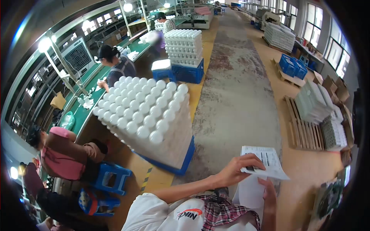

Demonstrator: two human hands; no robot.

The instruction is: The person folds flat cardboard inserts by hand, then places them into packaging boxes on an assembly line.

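My left hand reaches across in front of my body, its fingers bent over the edge of a printed sheet of paper. A small dark patch shows under those fingers, too small to name. Just below, my right hand has its thumb and fingers closed on white paper that hangs down in front of my plaid cloth. Part of the right hand's grip is hidden behind the sheets.
Left of me, trays of white bulb-like pieces stand stacked on a blue base. Beyond are blue stools, a green workbench and seated people. A grey walkway runs ahead; pallets line the right.
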